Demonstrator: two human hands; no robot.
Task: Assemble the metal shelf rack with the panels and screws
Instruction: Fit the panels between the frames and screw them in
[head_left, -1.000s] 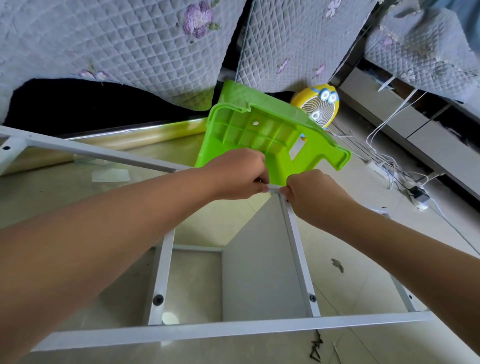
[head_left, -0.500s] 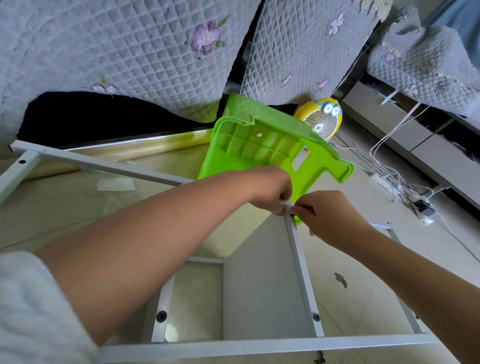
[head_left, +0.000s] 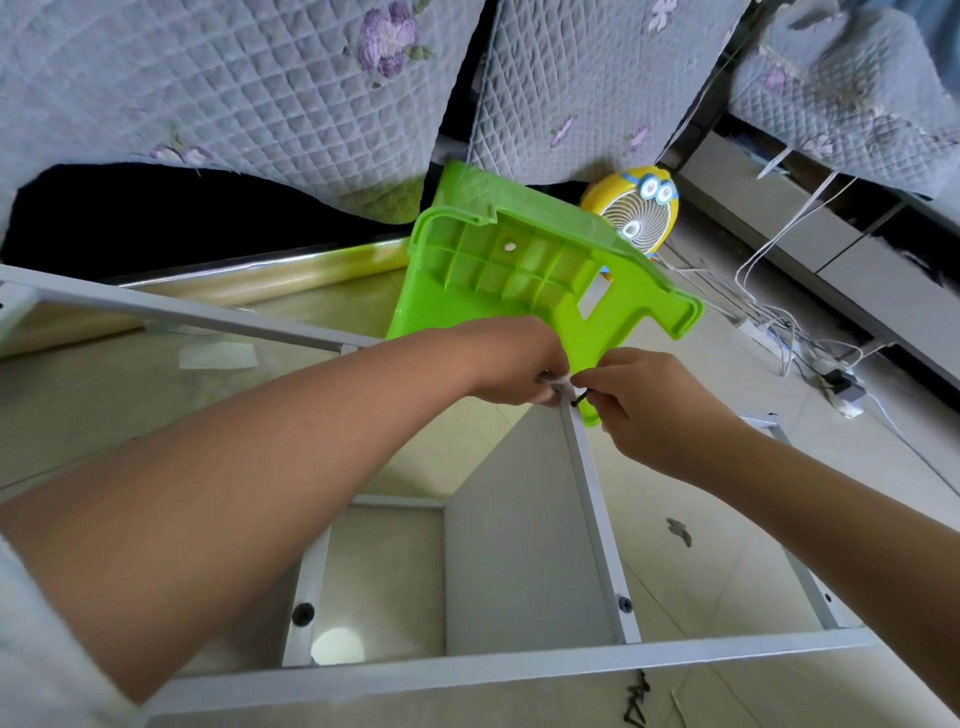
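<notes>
Two hands meet at the far end of the middle cross rail (head_left: 597, 519) of the white metal rack frame (head_left: 519, 670), which lies on the pale floor (head_left: 104, 415) below the camera. Counted, the frame shows:

- two long rails
- three short cross rails between them (the rightmost partly hidden by the right forearm)
- one flat grey panel (head_left: 519, 530) touching the middle cross rail along its left side
- two black screws already seated: the left screw head (head_left: 303, 613) in the left cross rail and the middle screw head (head_left: 625, 604) in the middle one

The left hand (head_left: 511, 364) has its fingers curled down over the rail's far end, gripping the joint there. The right hand (head_left: 654, 410) pinches a small black screw (head_left: 579, 401) between thumb and fingertip right at that joint. The screw seems to touch the metal, though the fingers hide whether it sits in a hole.

A few dark loose screws (head_left: 639, 701) lie on the floor at the lower edge, too blurred to count. Behind the hands a green plastic stool (head_left: 519, 270) lies tipped on its side, with a yellow fan (head_left: 636, 213) beyond it.
</notes>
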